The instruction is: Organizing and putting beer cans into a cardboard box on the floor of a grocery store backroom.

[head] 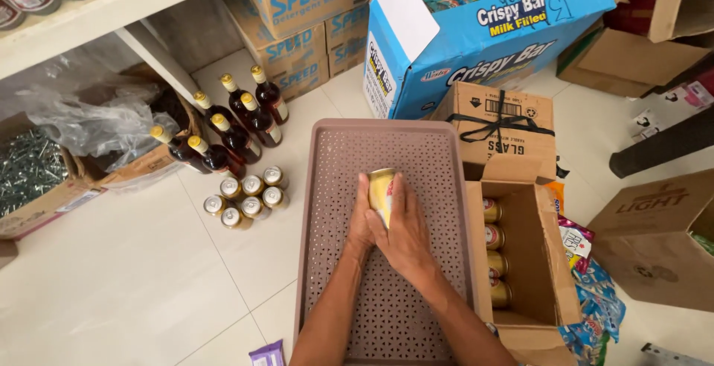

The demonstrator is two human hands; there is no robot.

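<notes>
Yellow can [381,191] gripped by both hands; prob. resting on perforated tray [335,158].

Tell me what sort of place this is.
Probably a small shop's stockroom. Stacked shipping cartons line the wall, dark bottles and loose cans stand on the tiled floor, and both hands hold a yellow can over a perforated tray.

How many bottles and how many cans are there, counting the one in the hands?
Bottles: 7, standing on the floor.
Cans on the floor: 6.
Cans in the open box: 4 showing.
Can held by both hands, left hand and right hand, over the tray: 1.
Total: 18.
</notes>
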